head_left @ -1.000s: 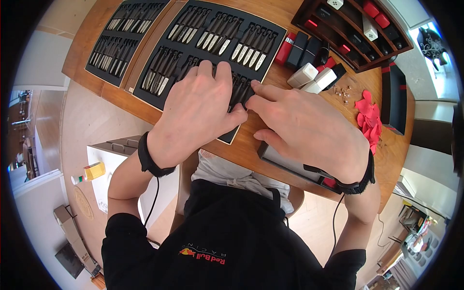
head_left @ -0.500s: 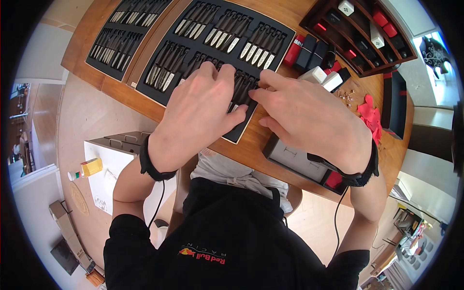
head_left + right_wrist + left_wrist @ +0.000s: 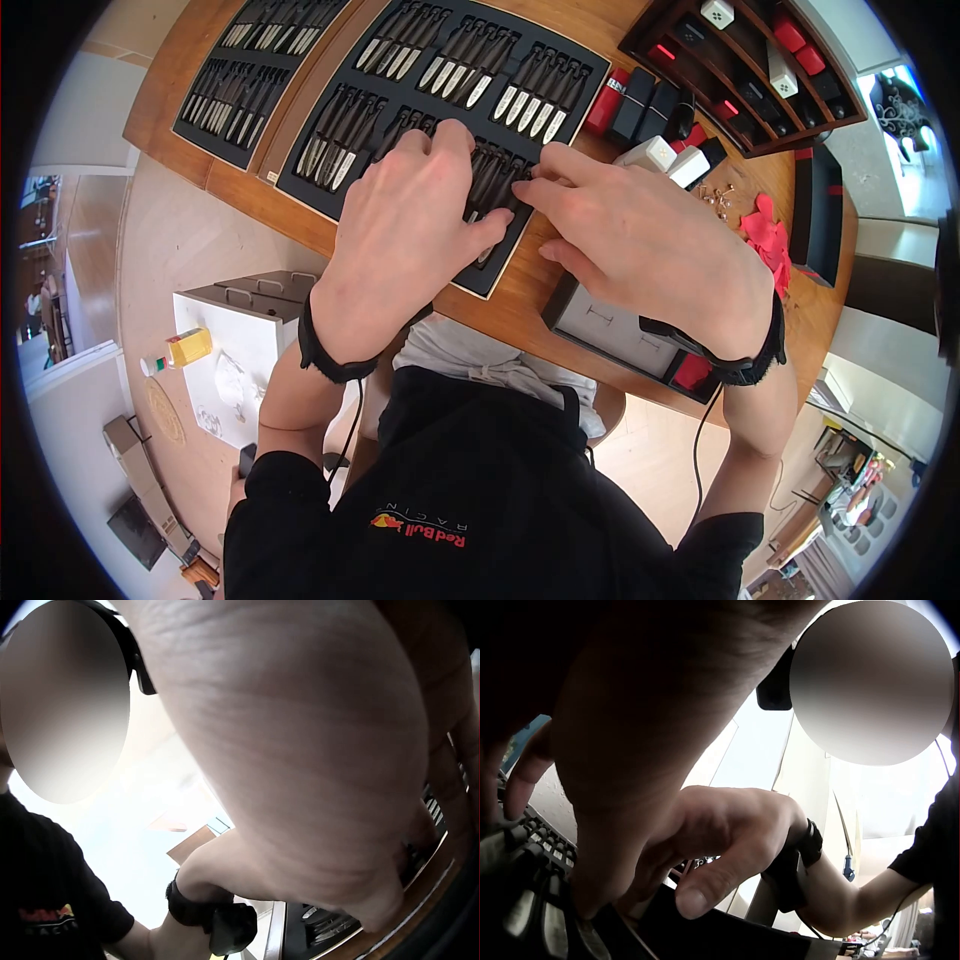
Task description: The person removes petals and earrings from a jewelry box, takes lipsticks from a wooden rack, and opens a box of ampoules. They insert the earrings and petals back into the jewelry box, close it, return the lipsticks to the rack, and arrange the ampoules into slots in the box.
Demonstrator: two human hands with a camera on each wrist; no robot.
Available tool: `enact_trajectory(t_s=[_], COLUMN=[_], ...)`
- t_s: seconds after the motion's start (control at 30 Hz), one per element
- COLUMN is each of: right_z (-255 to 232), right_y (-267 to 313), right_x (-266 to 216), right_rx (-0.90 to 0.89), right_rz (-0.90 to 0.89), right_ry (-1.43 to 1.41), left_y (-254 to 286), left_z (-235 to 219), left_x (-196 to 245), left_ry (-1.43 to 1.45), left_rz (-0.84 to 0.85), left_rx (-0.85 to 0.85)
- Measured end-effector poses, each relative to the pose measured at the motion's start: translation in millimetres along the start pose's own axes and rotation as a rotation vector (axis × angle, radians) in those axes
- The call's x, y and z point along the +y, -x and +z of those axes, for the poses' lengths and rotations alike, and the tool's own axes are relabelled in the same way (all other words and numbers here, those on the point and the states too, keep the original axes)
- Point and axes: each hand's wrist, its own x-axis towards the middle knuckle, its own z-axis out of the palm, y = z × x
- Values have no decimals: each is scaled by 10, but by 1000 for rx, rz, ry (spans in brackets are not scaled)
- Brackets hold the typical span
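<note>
A dark tray (image 3: 472, 282) holds groups of slim dark sticks (image 3: 545, 95) with pale rounded tips, set in rows. My left hand (image 3: 400, 220) is over the lower rows, fingers bent down and thumb spread to the right, its tip close to the sticks at the corner. In the left wrist view several sticks (image 3: 553, 930) show close to that hand. My right hand (image 3: 645, 230) reaches in over the tray's right edge, its index fingertip at the end sticks and its thumb apart below. The undersides of both hands' fingers are partly hidden.
Left of the tray lies a second tray (image 3: 215, 148) of sticks. A dark wooden rack (image 3: 638, 38), white boxes (image 3: 648, 154), small metal pieces (image 3: 718, 203) and red petals (image 3: 766, 240) are at the right. An open grey-lined box (image 3: 600, 318) sits by the table's front edge.
My left hand has drawn slightly left over the last half second, uncovering more sticks. My right fingers have moved a little further up along the tray's edge since a second ago.
</note>
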Motion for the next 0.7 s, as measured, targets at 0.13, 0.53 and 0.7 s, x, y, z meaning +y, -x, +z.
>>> enact_trajectory(t_s=[0.13,0.53,0.7], right_z=[18,37,57], right_y=[30,66,79], right_x=[13,-29,-25], right_rx=[9,-88,-67], right_rz=[-2,73,67], right_ry=[-13,13,24], left_y=[114,115,80], left_z=[126,97,87], left_x=[2,99,90], left_ry=[74,5,9], left_rz=[81,-8,-38], left_rx=[158,151,144])
